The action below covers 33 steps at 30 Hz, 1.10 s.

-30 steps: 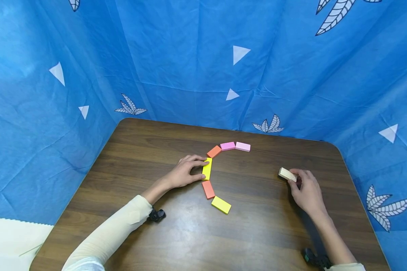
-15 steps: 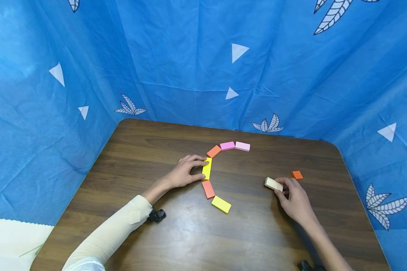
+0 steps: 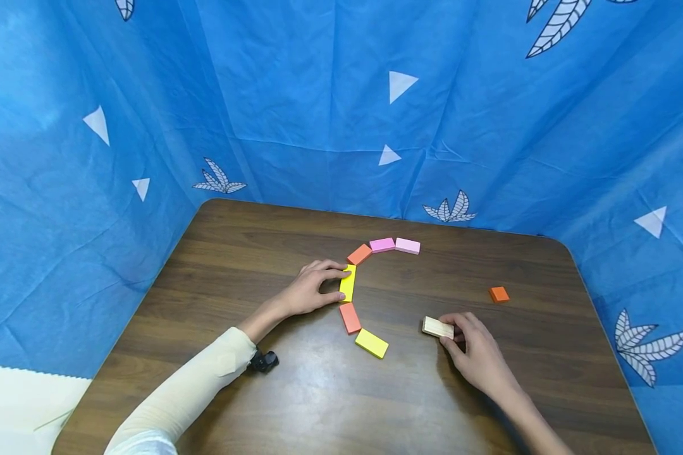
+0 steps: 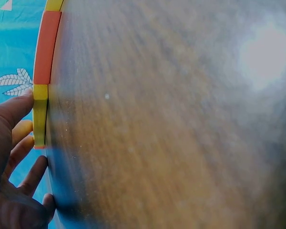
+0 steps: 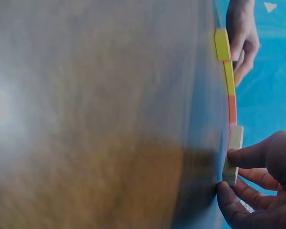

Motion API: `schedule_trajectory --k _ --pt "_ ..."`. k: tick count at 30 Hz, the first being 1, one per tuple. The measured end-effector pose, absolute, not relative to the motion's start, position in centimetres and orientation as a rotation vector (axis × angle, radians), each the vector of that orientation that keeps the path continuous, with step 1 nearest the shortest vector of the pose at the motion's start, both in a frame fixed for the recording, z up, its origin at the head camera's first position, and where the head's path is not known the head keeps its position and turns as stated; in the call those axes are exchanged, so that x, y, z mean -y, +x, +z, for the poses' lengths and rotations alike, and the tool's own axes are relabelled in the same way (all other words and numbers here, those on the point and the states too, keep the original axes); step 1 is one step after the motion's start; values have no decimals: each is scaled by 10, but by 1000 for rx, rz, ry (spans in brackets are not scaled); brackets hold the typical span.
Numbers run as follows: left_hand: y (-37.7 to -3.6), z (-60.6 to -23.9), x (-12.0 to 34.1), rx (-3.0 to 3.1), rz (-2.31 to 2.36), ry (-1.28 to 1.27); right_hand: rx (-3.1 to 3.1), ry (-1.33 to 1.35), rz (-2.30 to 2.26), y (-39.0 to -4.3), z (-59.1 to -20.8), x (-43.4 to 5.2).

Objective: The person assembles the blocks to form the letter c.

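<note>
We note six flat rectangular blocks lying end to end in a curved row on the dark wood-grain tabletop, all between the two hands and nearer the left one. Starting farthest from the hands: a pale pink flat block, a brighter pink flat block, an orange flat block, a long yellow flat block, a second orange flat block, and a second yellow flat block at the near end.

Left hand: fingers curled against the long yellow block's outer edge, fingertip on its far end and thumb at its near end, bracing it in the row. The left wrist view shows the fingertips touching the yellow block's side.

Right hand: pinches a plain pale wooden flat block between thumb and fingers, held just over or on the tabletop (we cannot tell which), to the right of the row's near end and apart from it.

A small orange block lies alone beyond the right hand, away from the row.

Our judgement: the arc is partly laid, six pieces placed; the wooden piece is in hand and not yet joined, and the lone orange piece is unused.

Containers: we see none in any view.

Blue patterned cloth hangs behind the tabletop.
</note>
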<state>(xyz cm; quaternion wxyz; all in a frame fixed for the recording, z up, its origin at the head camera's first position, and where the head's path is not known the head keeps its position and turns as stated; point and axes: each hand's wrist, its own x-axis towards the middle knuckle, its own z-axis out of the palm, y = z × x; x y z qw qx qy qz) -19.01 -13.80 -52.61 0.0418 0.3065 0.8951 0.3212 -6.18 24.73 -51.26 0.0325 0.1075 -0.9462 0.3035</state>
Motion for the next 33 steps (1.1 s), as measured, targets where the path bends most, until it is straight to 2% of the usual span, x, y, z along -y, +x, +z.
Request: schedule_trajectory --k 20,33 --pt "-191 -527 138 -2730 970 917 2909 459 820 -36 -514 -207" --pt "-192 -532 142 -2716 1063 948 2863 540 747 -33 -514 -192"
